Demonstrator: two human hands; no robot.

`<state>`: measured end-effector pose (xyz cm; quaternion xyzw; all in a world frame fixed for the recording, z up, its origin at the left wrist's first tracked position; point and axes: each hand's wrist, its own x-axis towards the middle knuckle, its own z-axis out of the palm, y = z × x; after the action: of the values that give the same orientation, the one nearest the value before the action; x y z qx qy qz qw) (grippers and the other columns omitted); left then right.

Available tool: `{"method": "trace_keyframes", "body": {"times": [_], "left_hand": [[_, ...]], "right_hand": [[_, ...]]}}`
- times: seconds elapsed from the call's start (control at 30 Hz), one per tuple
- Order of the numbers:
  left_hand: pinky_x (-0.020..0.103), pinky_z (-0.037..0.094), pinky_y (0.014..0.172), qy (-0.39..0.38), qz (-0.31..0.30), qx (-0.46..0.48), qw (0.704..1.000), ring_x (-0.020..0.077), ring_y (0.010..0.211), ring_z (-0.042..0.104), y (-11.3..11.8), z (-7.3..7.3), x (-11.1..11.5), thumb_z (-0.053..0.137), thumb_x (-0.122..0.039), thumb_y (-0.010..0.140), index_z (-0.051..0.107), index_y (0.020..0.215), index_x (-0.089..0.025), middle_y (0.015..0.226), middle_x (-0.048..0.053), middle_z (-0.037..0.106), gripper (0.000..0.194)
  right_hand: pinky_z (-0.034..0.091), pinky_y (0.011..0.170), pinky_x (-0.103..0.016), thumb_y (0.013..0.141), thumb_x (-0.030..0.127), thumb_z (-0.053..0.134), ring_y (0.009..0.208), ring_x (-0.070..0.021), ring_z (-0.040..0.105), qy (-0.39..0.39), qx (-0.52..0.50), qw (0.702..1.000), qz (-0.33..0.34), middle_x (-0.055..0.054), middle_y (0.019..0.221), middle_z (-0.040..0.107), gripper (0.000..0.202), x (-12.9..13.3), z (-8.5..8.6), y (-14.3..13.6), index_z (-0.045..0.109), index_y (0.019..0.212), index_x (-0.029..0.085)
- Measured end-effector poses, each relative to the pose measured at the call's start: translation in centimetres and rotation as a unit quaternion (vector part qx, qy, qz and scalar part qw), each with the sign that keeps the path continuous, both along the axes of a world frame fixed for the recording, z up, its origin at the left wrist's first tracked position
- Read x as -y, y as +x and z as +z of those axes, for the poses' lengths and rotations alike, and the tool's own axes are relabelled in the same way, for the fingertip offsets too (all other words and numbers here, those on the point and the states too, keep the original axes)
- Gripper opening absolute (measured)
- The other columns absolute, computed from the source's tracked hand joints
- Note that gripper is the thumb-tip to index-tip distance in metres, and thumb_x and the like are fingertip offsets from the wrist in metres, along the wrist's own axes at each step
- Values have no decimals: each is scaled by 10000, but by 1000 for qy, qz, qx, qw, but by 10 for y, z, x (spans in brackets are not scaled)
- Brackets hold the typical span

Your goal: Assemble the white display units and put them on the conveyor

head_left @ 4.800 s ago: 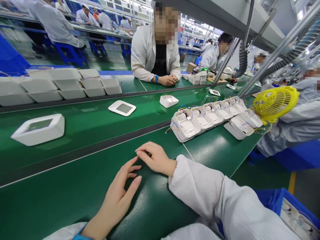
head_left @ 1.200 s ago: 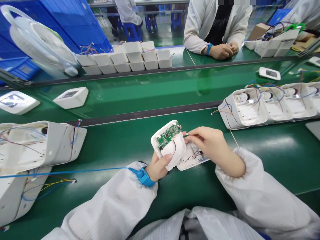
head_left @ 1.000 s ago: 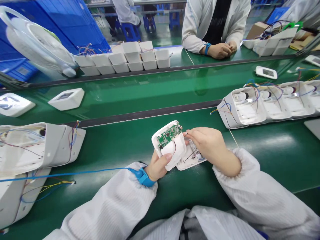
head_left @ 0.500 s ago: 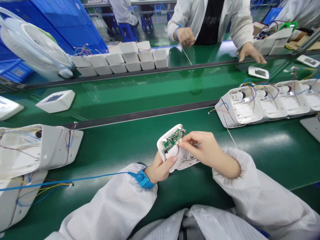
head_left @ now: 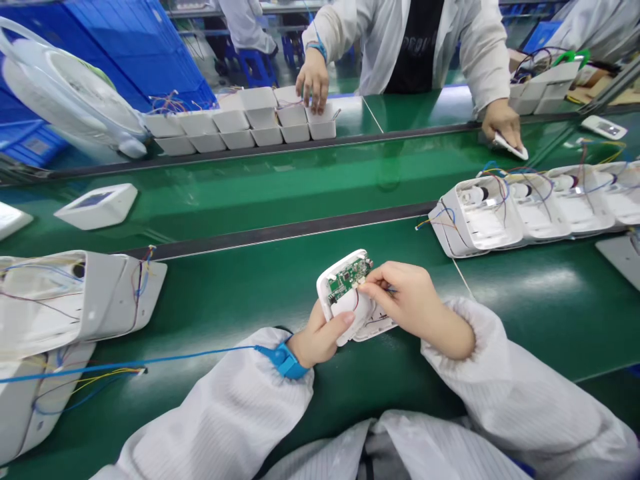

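My left hand is closed around the edge of a white plastic housing, with the thumb lying across its inner side. A green circuit board sits in the upper part of the housing, tilted towards me. My right hand pinches a small white wire connector at the board's lower right edge; the fingertips partly cover it. A thin dark wire curves below the board. Behind my right fingers, part of the housing with more wires shows.
White shells with wires stand at left and in a row at right. A conveyor belt carries a white panel. Across it, a co-worker's hands touch white boxes and another panel. A blue wrist cord runs left.
My hands and the housing stay almost in place. The co-worker's one hand has moved left onto the white boxes, the other onto a panel. Panels on the belt have shifted left.
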<state>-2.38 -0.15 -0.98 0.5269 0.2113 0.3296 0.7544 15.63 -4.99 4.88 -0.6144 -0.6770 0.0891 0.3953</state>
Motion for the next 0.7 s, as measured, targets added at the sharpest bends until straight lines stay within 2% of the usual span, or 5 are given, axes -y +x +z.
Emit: {"method": "trace_keyframes", "body": {"times": [0.1,0.23,0.3,0.5,0.7], "left_hand": [[532,354,1151,-16,-18,12,1000,367,1297,521,-2,2,-1,702,-440,808,576,1321,-169,1336,115,626,594],[509,398,1118,-33,-47,30,998,359,1249,563,-3,3,0,713,-424,803,575,1318,-195,1296,86,652,580],[509,401,1112,-33,-57,37,997,366,1253,558,-4,2,0,696,-414,821,575,1322,-201,1277,73,662,557],[546,361,1145,-25,-53,37,998,364,1285,536,-2,0,-1,694,-414,818,554,1347,-184,1281,105,661,594],[522,411,1114,-42,-58,43,996,343,1223,589,-1,6,-1,704,-414,805,575,1320,-184,1233,115,682,578]], "right_hand": [[527,764,-327,887,447,672,879,-200,663,84,44,995,-16,-65,941,706,263,-4,-3,7,650,979,201],[503,1000,-381,924,456,607,1221,-238,577,124,88,983,98,-144,1317,609,526,-10,-6,18,494,1357,179],[515,976,-363,951,435,569,1186,-225,604,119,108,980,117,-135,1295,630,511,-11,-7,20,476,1381,175],[502,739,-334,971,462,536,934,-210,688,142,171,972,71,-136,1163,701,476,-8,-6,17,534,1311,128],[464,713,-320,971,459,546,883,-187,689,136,182,973,50,-122,1150,712,461,-5,-4,15,550,1286,123]]}}
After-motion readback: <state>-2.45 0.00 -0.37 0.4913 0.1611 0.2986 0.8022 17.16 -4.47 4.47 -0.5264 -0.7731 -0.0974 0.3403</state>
